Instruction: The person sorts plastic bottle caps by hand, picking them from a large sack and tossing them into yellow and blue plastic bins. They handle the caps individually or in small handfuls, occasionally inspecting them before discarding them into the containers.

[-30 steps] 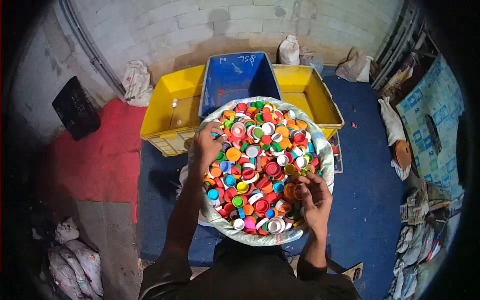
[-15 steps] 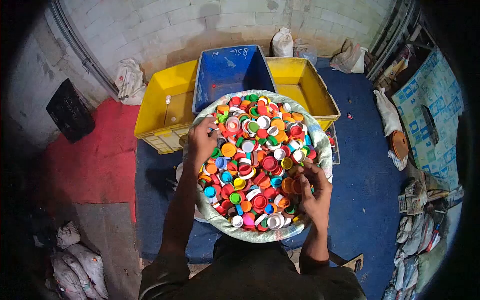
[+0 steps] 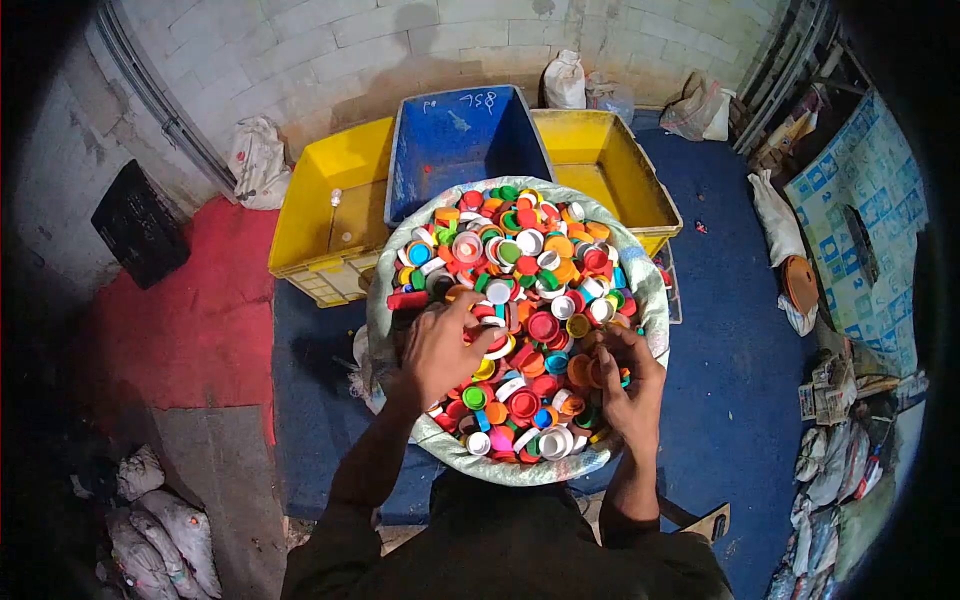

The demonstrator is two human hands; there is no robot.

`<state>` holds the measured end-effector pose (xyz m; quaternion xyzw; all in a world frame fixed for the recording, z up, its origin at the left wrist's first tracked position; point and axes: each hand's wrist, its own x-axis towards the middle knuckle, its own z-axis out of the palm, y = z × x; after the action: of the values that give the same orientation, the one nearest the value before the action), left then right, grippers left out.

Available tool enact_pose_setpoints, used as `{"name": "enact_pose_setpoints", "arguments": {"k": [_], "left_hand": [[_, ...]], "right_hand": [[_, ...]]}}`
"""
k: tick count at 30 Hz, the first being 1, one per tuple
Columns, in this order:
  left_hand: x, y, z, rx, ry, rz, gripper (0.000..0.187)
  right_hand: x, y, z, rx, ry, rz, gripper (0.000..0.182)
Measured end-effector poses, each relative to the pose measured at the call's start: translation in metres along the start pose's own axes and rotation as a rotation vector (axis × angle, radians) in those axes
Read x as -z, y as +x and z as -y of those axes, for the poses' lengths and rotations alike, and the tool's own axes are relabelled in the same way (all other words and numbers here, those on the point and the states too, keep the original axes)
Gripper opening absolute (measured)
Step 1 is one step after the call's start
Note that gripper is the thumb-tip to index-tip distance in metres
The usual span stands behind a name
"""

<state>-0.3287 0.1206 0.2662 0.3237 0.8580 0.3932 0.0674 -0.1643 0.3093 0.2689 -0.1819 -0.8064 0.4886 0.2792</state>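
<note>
A round, wide-mouthed sack with a pale green woven rim [image 3: 652, 290] is heaped with plastic bottle caps [image 3: 525, 320] in red, orange, white, green, blue and yellow. My left hand [image 3: 435, 345] rests over the caps on the left side, thumb and index finger apart, with no cap visibly gripped. At the right side of the heap, my right hand [image 3: 635, 385] is curled, its thumb and fingertips close together near some orange caps [image 3: 580, 371]. A small teal cap shows in the gap behind its thumb; whatever lies between the fingertips is hidden.
Behind the sack stand a blue bin [image 3: 465, 150] with a red bit inside and two yellow bins, left [image 3: 335, 200] and right [image 3: 600, 150]. White sacks [image 3: 565, 80] lean on the wall. Blue flooring [image 3: 730, 400] and a red mat [image 3: 215, 320] lie around.
My left hand has moved from the sack's upper left rim down and inward over the caps, uncovering a red cap and others there. My right hand has barely moved.
</note>
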Motion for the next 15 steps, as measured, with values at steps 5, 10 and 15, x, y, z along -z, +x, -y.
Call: {"name": "enact_pose_setpoints", "arguments": {"k": [5,10,15], "left_hand": [[-0.005,-0.005,-0.021,0.084,0.141,-0.066,0.047],[-0.021,-0.001,-0.021,0.075,0.316,-0.131,0.057],[-0.030,0.001,-0.020,0.082,0.327,-0.120,0.058]], "right_hand": [[-0.002,-0.003,0.006,-0.020,0.025,0.013,0.027],[-0.005,-0.006,0.001,0.016,0.021,0.016,0.026],[-0.006,-0.009,0.006,0.035,0.021,0.033,0.026]]}}
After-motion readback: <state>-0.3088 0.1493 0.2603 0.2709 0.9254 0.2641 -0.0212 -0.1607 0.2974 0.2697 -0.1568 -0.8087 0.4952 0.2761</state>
